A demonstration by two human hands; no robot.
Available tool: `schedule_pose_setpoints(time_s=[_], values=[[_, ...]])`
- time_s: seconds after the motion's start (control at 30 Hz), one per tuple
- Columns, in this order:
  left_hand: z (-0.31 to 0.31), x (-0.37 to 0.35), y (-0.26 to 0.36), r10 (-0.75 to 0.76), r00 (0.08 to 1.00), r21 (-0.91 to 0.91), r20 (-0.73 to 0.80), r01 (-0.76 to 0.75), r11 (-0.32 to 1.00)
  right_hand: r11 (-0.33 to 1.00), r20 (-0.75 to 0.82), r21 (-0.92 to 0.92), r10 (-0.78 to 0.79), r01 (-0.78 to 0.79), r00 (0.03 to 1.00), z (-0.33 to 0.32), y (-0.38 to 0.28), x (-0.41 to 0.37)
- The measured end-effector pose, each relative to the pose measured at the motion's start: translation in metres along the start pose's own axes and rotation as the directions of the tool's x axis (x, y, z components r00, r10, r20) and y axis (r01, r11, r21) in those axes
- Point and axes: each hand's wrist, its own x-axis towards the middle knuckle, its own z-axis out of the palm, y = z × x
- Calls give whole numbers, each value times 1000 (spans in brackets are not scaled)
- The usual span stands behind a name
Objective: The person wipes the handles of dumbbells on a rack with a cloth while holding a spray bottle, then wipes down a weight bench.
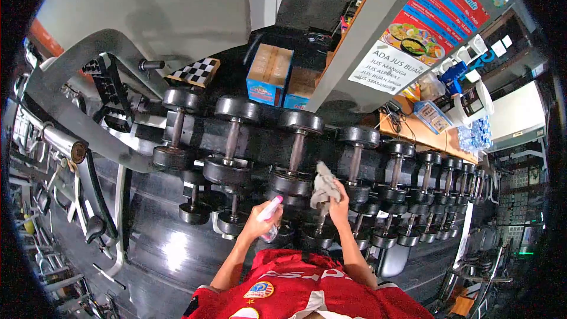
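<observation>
A spray bottle with a pink and white head [271, 208] is held in my left hand [258, 222], its fingers wrapped round it in front of the lower dumbbells. My right hand [339, 205] grips a grey-white cloth [325, 185], which hangs beside the end of a black dumbbell [355, 162] on the upper row. Just left of the cloth lies another black dumbbell [297, 152] with a metal handle. The lower row of dumbbells runs behind and beneath both hands.
The dumbbell rack stretches left and right. Behind it stand a cardboard box [270, 68], a checkered board [195, 72] and a menu sign [434, 15]. A wooden counter [407, 129] holds bottles and containers. Gym machine frames [82, 159] stand at the left.
</observation>
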Motion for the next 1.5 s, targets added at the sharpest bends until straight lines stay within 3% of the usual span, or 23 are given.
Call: schedule_pose_setpoints(time_s=[0.07, 0.1, 0.2, 0.27, 0.33, 0.4, 0.5, 0.53, 0.57, 0.6, 0.67, 0.7, 0.8, 0.83, 0.87, 0.93, 0.97, 1.03, 1.07, 1.17, 1.33, 1.43, 1.5], values=[[-3, -14, 13, 77, 997, 138, 5, -77, 987, 952, -99, 290, 130, -96, 987, 0, -11, -2], [-3, -21, 20, -132, 991, 89, -8, 132, 987, 853, -80, 499, 222, -154, 972, -3, 3, 1], [4, -30, 33, -168, 981, 144, -100, 181, 973, 985, -82, 166, 55, -40, 995, -20, -22, 0], [6, -31, 24, -122, 986, 219, -117, 146, 965, 993, -58, 113, 16, -10, 998, -30, -32, 0], [9, -31, 23, 68, 986, 448, -153, 8, 894, 999, -70, 38, 11, -8, 997, -39, -33, -2], [12, -31, 29, 4, 987, 483, -161, 76, 872, 986, -79, 163, 40, -26, 996, -44, -17, 0], [14, -31, 27, -35, 981, 498, -190, 127, 858, 775, -89, 631, 132, -46, 987, -40, -15, 0], [14, -32, 28, -14, 983, 485, -182, 102, 869, 774, -86, 631, 131, -48, 988, -37, -23, -4], [15, -33, 29, 7, 985, 471, -175, 77, 879, 964, -108, 252, -64, 90, 992, -32, -31, -7], [15, -34, 29, 9, 983, 472, -181, 79, 878, 956, -47, -166, -252, 241, 967, -27, -35, -9], [15, -37, 29, 56, 983, 424, -175, 24, 905, 810, 219, -306, -452, 501, 865, -7, -48, -9], [14, -38, 29, 59, 982, 428, -178, 24, 904, 616, 403, -322, -598, 719, 693, 8, -51, -2], [14, -45, 28, 51, 976, 342, -213, 26, 939, 254, 770, -416, -412, 873, 487, 65, -70, 7], [13, -48, 25, 36, 969, 292, -244, 38, 956, 277, 777, -357, -442, 892, 448, 81, -71, 13], [12, -49, 25, 22, 961, 241, -277, 47, 969, 274, 775, -355, -448, 894, 445, 101, -66, 19], [12, -52, 29, 56, 952, 231, -300, 16, 973, -43, 844, -467, -320, 883, 430, 139, -64, 29], [12, -54, 32, 54, 950, 253, -306, 27, 967, -43, 844, -464, -324, 885, 427, 152, -75, 33], [9, -56, 31, 57, 946, 283, -318, 37, 959, -62, 837, -525, 142, 849, 528, 176, -92, 38], [8, -56, 25, 52, 947, 266, -316, 36, 963, -61, 840, -523, 133, 850, 526, 189, -88, 37], [10, -56, 26, 44, 948, 242, -315, 35, 970, -361, 764, -464, 300, 809, 572, 220, -49, 38], [19, -55, 32, 41, 959, 270, -280, 38, 962, -256, 820, -498, 171, 829, 546, 192, -58, 36], [14, -54, 14, 30, 980, 164, -196, 3, 986, 111, 843, -457, -262, 883, 469, 143, -76, 25], [10, -51, 10, 39, 982, 202, -187, 0, 979, 170, 779, -437, -419, 883, 466, 115, -62, 18]])
